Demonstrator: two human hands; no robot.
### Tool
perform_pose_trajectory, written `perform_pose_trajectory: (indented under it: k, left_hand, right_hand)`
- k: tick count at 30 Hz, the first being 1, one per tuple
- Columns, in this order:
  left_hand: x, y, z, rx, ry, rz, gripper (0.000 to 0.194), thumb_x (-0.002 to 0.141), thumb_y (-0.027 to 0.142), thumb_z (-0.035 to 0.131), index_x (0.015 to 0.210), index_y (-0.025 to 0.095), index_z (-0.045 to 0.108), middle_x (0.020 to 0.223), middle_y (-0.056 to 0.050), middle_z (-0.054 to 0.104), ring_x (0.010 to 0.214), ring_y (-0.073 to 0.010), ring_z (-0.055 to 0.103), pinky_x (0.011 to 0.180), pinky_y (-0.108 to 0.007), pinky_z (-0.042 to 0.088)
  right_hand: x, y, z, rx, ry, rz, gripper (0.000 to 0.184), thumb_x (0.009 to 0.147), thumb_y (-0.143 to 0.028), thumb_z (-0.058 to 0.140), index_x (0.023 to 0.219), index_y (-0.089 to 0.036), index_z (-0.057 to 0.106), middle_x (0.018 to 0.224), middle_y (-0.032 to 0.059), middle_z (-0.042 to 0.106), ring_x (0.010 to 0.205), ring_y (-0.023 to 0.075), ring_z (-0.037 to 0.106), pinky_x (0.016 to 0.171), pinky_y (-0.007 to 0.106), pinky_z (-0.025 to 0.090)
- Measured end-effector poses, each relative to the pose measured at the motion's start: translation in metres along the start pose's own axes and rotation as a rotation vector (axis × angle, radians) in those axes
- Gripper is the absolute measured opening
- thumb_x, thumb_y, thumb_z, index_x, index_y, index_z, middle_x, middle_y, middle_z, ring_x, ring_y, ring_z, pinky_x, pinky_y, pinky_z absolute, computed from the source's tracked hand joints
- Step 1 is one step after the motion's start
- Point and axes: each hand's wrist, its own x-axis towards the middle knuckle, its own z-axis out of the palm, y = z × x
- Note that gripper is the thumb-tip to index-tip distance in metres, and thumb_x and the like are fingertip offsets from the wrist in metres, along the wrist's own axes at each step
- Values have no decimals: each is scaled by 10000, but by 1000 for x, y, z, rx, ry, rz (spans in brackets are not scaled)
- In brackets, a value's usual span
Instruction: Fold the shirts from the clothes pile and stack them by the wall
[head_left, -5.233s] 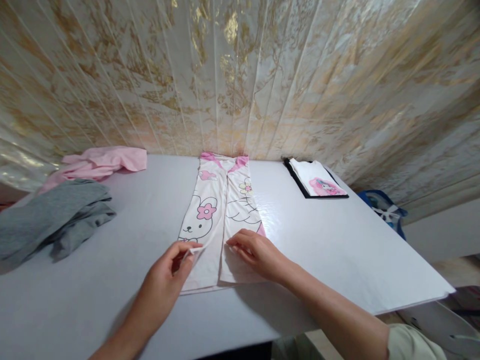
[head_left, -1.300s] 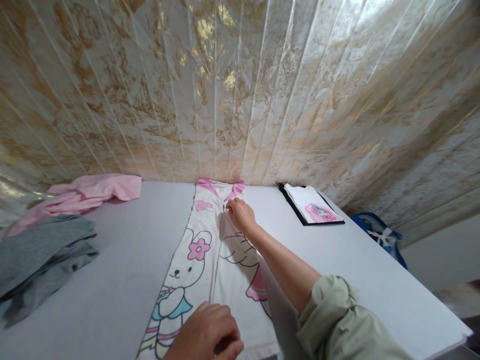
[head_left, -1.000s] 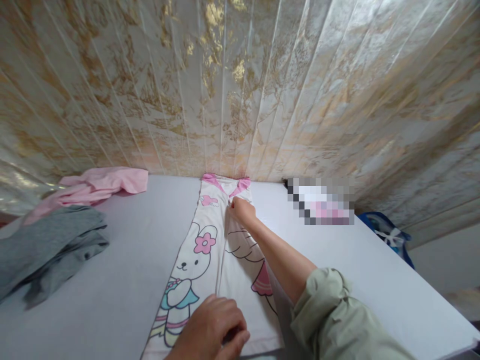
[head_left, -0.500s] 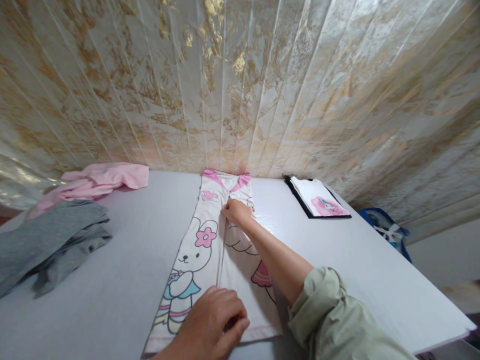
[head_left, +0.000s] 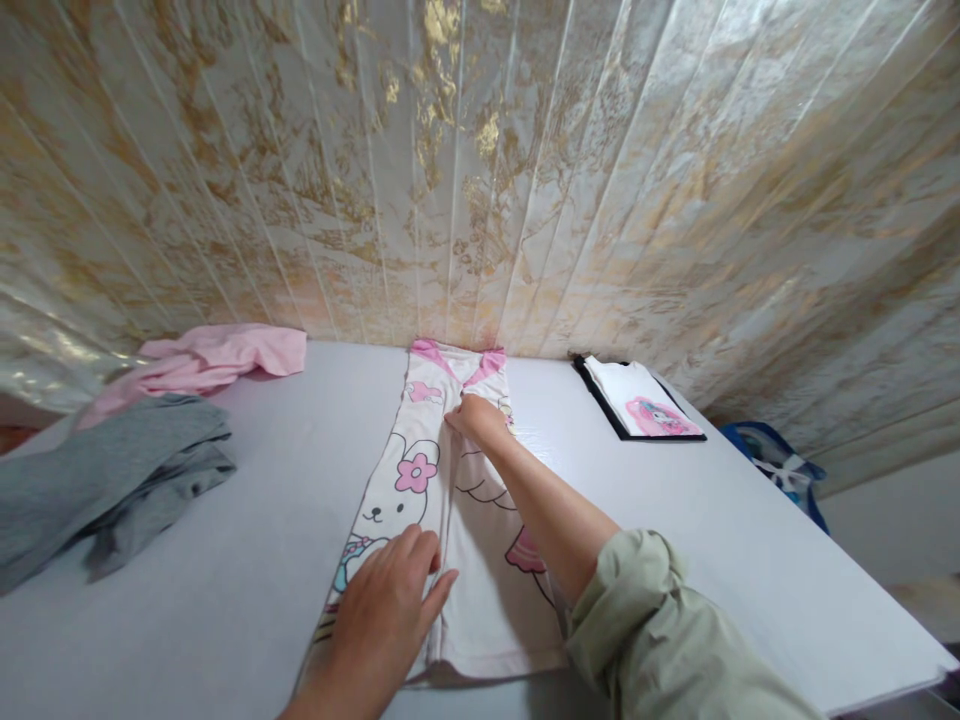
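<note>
A pair of white printed pants [head_left: 487,630] lies stretched lengthwise on the table in front of me, its legs side by side. A cartoon rabbit with a pink flower shows on the left leg, and pink patches mark the far end. My right hand [head_left: 476,418] reaches to the upper middle, fingers pinched together on the cloth at the centre line. Nearer to me, my left hand [head_left: 390,600] rests over the lower left leg, palm down, thumb apart from the slightly bent fingers. It covers part of the rabbit print.
The white table [head_left: 285,560] meets a gold-patterned wall covering [head_left: 450,200]. At the left lie a pink garment [head_left: 225,355] and a grey garment [head_left: 135,470], both rumpled. A folded white shirt [head_left: 622,385] sits on black cloth [head_left: 604,415] at the right. Beyond the right edge is a blue bag [head_left: 750,440].
My left hand has moved up and left over the left leg, and its thumb has spread. The right hand stays pinched at the same spot. The view has shifted slightly.
</note>
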Motion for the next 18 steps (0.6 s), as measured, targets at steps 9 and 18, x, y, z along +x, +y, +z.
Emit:
perform_pose_trajectory:
  k: [9,18]
  left_hand:
    - [1,4,-4,34,-43,-9,156,906,148,425,806,200,533,879,-39,604,823,-197,575,738,-317,381]
    - [3,3,-4,30,-59,-11,171,918,155,421,793,201,528,866,-36,607,816,-194,579,729,-309,378]
  right_hand:
    - [4,-2,6,20,19,34,295,793,-213,585,1059,-151,696,1097,191,705,1003,315,673,787,384,507]
    - [6,10,5,94,66,-30,251,843,-273,479,1010,-248,664,1052,64,715,965,257,664,749,335,477]
